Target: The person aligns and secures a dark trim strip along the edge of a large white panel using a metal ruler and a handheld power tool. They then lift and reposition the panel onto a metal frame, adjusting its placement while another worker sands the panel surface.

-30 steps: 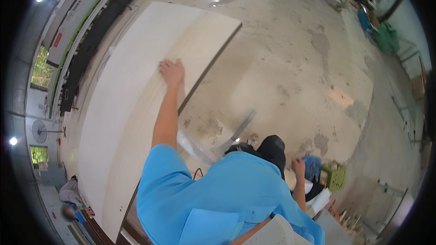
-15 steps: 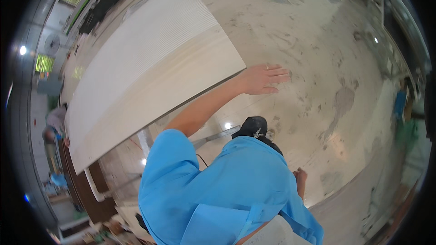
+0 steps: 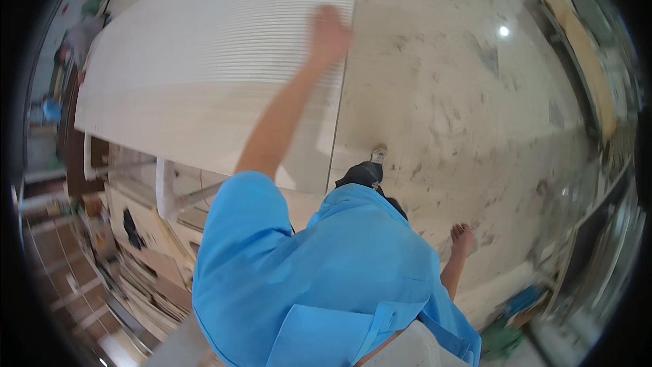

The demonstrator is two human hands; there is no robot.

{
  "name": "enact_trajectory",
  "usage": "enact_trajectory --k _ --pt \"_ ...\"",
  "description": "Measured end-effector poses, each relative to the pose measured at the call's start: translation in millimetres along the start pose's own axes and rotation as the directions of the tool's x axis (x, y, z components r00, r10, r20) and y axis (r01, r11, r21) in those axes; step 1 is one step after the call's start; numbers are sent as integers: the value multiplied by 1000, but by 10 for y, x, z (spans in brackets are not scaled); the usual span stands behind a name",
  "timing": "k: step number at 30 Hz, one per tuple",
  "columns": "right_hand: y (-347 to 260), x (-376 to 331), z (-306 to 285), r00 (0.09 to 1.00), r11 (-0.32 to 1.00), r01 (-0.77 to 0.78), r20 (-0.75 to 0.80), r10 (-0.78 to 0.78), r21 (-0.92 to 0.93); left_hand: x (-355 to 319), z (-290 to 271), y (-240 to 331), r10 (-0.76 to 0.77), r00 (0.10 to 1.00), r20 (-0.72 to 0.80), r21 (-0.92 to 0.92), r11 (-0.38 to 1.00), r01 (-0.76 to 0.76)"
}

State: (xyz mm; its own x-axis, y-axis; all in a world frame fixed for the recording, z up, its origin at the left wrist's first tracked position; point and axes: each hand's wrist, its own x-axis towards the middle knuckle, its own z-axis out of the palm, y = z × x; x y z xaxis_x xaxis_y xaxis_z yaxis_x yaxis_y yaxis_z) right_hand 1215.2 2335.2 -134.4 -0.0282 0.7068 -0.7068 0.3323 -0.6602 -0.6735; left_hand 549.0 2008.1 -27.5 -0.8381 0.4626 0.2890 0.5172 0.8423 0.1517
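A large pale board (image 3: 156,109) with fine parallel grooves over part of its face lies on a white frame to my left. Above its right side, close to the edge, is my left hand (image 3: 330,35), smeared by motion. Whether it touches the grooves or hovers, and how its fingers are set, I cannot tell. My right hand (image 3: 462,238) hangs low at my right side, away from the board, its fingers curled in with nothing visible in them.
White supports (image 3: 165,187) stand under the board's near edge. Stacked sheets and offcuts (image 3: 146,278) fill the lower left. Another person (image 3: 80,41) is at the board's far left end. Scuffed pale floor (image 3: 435,129) stretches to the right, with a long rack (image 3: 577,61) beyond it.
The view has turned, so the board now lies more squarely at my left. My left hand has gone from past the board's corner to over its grooved face. More of my right forearm shows.
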Motion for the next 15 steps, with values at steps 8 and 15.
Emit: enact_trajectory --k 8,15 --pt "-1972 648 2902 695 692 574 707 -129 -438 -648 -773 1992 88 995 40 -594 803 -47" --pt "-2968 1395 4047 591 340 739 802 87 -582 -538 -883 555 -769 559 -310 131 548 826"
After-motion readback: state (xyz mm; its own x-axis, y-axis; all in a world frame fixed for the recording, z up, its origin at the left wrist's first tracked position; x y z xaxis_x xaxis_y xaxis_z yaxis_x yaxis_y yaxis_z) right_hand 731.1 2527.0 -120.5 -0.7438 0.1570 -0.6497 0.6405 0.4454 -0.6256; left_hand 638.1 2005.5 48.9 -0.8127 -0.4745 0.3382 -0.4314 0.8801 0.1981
